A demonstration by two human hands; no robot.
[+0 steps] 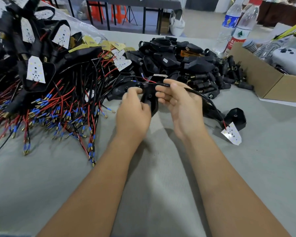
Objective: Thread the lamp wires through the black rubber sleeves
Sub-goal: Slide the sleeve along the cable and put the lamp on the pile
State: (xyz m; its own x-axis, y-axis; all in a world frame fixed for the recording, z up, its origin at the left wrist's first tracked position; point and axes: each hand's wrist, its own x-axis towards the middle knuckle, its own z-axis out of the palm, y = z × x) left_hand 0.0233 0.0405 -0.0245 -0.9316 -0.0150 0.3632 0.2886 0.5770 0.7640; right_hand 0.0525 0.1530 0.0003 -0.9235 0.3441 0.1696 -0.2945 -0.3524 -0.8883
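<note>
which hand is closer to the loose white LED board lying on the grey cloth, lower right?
Right. The right hand pinches the black wire that runs down to the white LED board; the left hand is farther away, across the black housing.

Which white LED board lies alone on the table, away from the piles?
The LED board at right, beside the right hand; all others sit in the left pile.

Two clear plastic water bottles, one w/ blue label (pixel 229 23) and one w/ red-and-white label (pixel 241 31), are stood side by side at far right of the grey cloth-covered table (pixel 161 185). An open brown cardboard box (pixel 263 79) is set just beside them, w/ a white moulded plastic item (pixel 287 57) seen inside. Orange plastic stools (pixel 108 11) are seen beyond, under a dark-framed table (pixel 143 4).
</note>
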